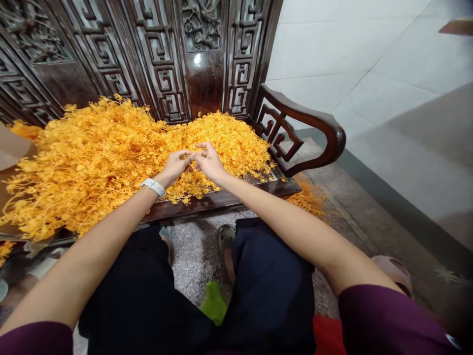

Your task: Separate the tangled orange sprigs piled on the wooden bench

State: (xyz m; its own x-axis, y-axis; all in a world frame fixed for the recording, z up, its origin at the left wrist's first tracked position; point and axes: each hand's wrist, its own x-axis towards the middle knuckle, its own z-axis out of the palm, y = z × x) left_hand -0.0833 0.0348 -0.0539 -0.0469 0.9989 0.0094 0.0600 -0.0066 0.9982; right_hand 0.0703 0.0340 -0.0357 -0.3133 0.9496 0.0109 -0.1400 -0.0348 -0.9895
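My left hand [178,166], with a pale watch on its wrist, meets my right hand [210,162] over the front of a carved wooden bench. Thumbs and forefingers are pinched close together at the fingertips. Anything between them is too small or hidden to make out. Right under and behind both hands spreads a heap of small yellow-orange flower pieces [229,140]. To the left rises a larger pile of branching yellow-orange flower sprigs [99,158], which look like plastic.
The bench's curved armrest [314,118] stands to the right, its carved backrest [207,79] behind the piles. Orange bits [308,197] lie on the floor by the bench end. A green object [214,303] sits between my legs. A pink shoe [393,271] is at the right.
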